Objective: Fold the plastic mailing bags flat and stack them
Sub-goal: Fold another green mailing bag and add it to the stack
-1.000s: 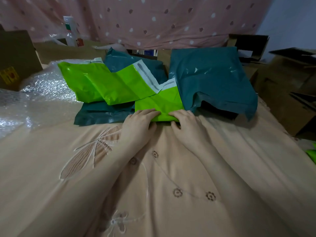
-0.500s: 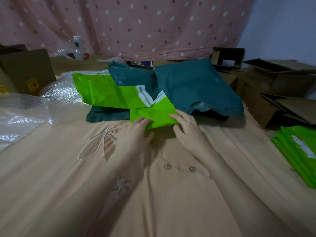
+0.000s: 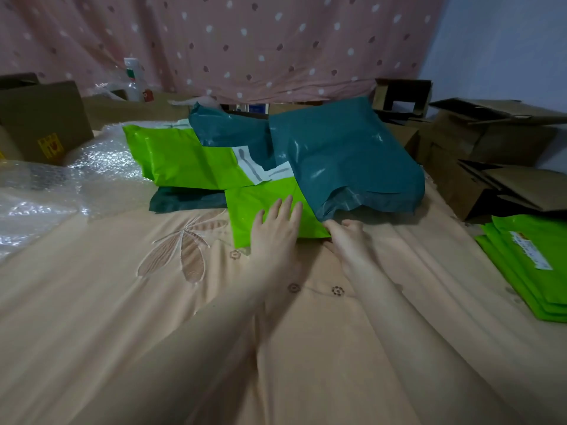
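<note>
A heap of mailing bags lies on the peach bedsheet (image 3: 214,317). The nearest is a folded green bag (image 3: 251,207). My left hand (image 3: 276,228) rests flat on it with fingers straight. My right hand (image 3: 345,233) pinches that bag's near right corner. A large teal bag (image 3: 346,157) overlaps the green one from the right. Another green bag (image 3: 181,157) lies behind on the left, over a dark teal bag (image 3: 184,202). A stack of folded green bags (image 3: 534,265) sits at the right edge.
Bubble wrap (image 3: 55,185) covers the left of the bed. Cardboard boxes stand at the left (image 3: 46,118) and at the right (image 3: 497,154). A spotted pink curtain (image 3: 245,44) hangs behind, with a bottle (image 3: 133,78) below it.
The folded green bag has slid nearer to me. My left hand went from gripping its edge to lying flat on top. My right hand shifted to its right corner.
</note>
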`<state>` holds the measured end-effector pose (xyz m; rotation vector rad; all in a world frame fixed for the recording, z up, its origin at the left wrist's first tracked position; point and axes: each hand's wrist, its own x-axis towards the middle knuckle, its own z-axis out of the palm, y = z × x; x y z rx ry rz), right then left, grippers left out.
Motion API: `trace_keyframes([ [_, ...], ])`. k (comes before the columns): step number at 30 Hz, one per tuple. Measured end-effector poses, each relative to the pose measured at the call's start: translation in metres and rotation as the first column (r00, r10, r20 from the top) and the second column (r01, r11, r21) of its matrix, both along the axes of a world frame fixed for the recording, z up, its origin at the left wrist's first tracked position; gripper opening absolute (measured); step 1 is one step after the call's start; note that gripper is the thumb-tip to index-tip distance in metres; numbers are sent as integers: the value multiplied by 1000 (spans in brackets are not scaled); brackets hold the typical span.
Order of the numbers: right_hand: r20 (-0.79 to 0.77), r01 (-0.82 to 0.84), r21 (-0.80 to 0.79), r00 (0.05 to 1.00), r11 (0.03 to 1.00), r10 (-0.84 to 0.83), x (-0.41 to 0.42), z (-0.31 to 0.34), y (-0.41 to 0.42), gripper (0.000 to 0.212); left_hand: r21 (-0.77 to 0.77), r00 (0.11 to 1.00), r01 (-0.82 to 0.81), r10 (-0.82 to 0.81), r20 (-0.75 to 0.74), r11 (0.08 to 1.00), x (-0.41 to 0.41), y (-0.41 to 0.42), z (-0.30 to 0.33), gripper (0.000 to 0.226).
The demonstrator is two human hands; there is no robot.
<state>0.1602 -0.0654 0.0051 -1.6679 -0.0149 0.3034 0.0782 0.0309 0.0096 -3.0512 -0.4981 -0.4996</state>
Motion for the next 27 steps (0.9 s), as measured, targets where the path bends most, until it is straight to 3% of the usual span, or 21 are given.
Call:
trace_keyframes([
  [2,-99,25,148,995,989,-10,4,-3,4,52,0,1000,8,-8,6,1000,10,0,-6,75],
  [9,-212,44,425,976,904,52,19,0,20,8,8,991,49,-50,126,999,29,7,-20,63],
  [14,-210,23,371,976,928,60,29,6,28,25,87,952,34,-59,301,996,37,17,-20,47],
  [18,-199,50,437,979,898,42,33,6,30,17,104,927,46,-82,367,994,31,22,-15,48],
  [23,-83,55,448,996,893,-20,33,5,25,15,29,923,22,-32,383,999,20,24,-5,50],
  [27,-103,108,464,992,879,-68,41,3,8,10,-107,932,18,22,361,994,13,30,-5,59],
])
